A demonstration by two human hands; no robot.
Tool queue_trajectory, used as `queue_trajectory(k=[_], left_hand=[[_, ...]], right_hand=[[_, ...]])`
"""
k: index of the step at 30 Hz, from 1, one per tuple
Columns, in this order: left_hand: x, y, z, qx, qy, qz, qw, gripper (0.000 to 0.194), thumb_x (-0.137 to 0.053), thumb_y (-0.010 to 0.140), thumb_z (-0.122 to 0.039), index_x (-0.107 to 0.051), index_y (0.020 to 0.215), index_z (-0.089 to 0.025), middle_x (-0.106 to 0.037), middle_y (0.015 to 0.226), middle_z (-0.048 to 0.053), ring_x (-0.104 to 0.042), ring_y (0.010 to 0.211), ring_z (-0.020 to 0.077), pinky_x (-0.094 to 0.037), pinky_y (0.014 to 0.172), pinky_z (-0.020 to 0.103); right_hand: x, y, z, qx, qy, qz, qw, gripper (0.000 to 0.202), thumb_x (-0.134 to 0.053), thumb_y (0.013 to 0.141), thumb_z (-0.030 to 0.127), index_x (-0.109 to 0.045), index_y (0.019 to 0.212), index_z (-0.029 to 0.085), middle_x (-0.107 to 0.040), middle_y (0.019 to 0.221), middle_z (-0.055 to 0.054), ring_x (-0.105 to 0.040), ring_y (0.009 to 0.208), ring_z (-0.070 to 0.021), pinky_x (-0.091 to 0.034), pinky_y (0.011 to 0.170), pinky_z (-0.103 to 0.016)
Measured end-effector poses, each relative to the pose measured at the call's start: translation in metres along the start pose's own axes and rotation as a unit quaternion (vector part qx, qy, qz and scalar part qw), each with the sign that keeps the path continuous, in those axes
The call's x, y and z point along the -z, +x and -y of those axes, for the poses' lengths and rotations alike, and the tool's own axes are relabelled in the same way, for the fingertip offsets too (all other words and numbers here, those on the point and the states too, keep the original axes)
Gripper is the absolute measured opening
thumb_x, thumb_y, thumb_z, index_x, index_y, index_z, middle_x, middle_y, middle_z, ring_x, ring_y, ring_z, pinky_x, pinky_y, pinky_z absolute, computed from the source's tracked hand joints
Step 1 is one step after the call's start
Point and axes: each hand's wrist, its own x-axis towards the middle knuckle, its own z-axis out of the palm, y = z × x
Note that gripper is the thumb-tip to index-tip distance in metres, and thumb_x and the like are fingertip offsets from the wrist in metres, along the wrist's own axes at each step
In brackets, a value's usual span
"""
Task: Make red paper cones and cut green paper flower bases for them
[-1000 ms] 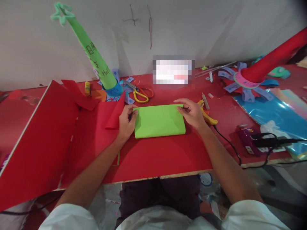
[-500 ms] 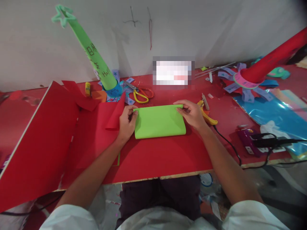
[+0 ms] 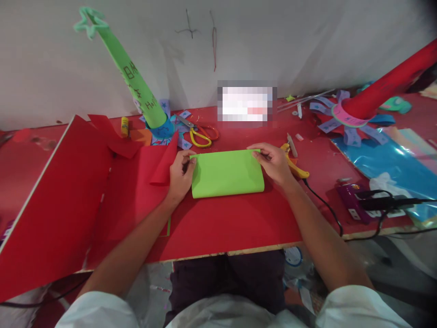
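Observation:
A bright green sheet of paper [image 3: 227, 174] is bent over on itself, with its rounded fold toward me and its edges at the far side. My left hand [image 3: 182, 172] pinches its far left corner between thumb and fingers. At the far right corner, my right hand [image 3: 271, 163] grips the paper the same way. Left of my left hand lies a rolled red paper cone [image 3: 166, 165] on red sheets. Just past my right hand is a yellow glue gun [image 3: 296, 166] with a black cord.
Behind the paper lie scissors [image 3: 200, 135] with yellow and red handles. A tall green paper cone [image 3: 136, 86] stands back left near a glue stick [image 3: 124, 127]; a red cone [image 3: 389, 89] leans at right. A red board [image 3: 51, 200] rises at left. A purple power strip [image 3: 355, 200] sits at right.

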Motion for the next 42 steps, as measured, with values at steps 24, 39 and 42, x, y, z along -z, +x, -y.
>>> queue_trajectory(k=[24, 39, 42], left_hand=[[0.0023, 0.0046, 0.0021, -0.001, -0.003, -0.009, 1.0, 0.041, -0.072, 0.099, -0.063, -0.077, 0.107, -0.023, -0.075, 0.092, 0.006, -0.061, 0.074, 0.017, -0.048, 0.068, 0.03], [0.0007, 0.0013, -0.0015, -0.006, -0.005, -0.008, 1.0, 0.038, -0.07, 0.102, -0.061, -0.071, 0.113, -0.024, -0.054, 0.075, -0.002, -0.045, 0.061, 0.0133, -0.034, 0.058, 0.029], [0.0007, 0.0009, -0.0006, 0.003, -0.01, -0.003, 1.0, 0.037, -0.07, 0.102, -0.06, -0.071, 0.11, -0.024, -0.059, 0.077, -0.001, -0.05, 0.065, 0.0141, -0.037, 0.061, 0.028]], right_hand=[[0.0008, 0.0015, 0.0074, 0.018, -0.002, -0.038, 0.999, 0.036, -0.073, 0.099, 0.062, -0.084, 0.109, 0.029, -0.085, 0.103, -0.005, -0.078, 0.084, -0.0237, -0.063, 0.076, -0.039], [0.0037, 0.0008, 0.0066, 0.001, -0.024, -0.008, 1.0, 0.043, -0.069, 0.1, 0.065, -0.077, 0.124, 0.03, -0.056, 0.063, 0.003, -0.048, 0.055, -0.0184, -0.04, 0.056, -0.036], [0.0024, 0.0012, 0.001, -0.008, -0.009, -0.025, 1.0, 0.04, -0.073, 0.097, 0.066, -0.078, 0.111, 0.028, -0.071, 0.075, -0.001, -0.062, 0.063, -0.02, -0.047, 0.059, -0.036]])
